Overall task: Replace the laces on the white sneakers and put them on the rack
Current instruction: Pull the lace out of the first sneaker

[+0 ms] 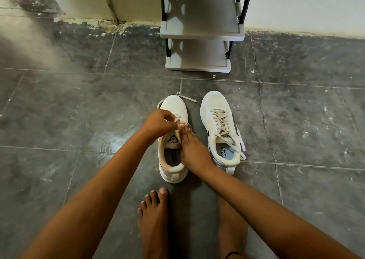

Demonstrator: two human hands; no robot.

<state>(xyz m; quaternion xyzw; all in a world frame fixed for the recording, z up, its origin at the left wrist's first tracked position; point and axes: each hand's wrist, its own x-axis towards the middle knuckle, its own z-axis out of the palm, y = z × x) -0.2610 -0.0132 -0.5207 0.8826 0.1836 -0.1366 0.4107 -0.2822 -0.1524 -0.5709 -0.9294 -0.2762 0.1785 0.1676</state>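
Left white mesh sneaker on dark tiled floor, part-laced; beige flat lace trails loose past its toe. Left hand pinches the lace over the eyelets. Right hand rests on the sneaker's side, fingers fairly straight, steadying it. Right white sneaker just beside, fully laced. Grey plastic shoe rack beyond. Risk: lace end slips out of the pinch or skips an eyelet, since the loose tail isn't tensioned.

Both bare arms stretched forward and down, left hand curled with fingertips pinching, right hand beside it, fingers extended, two bare feet below
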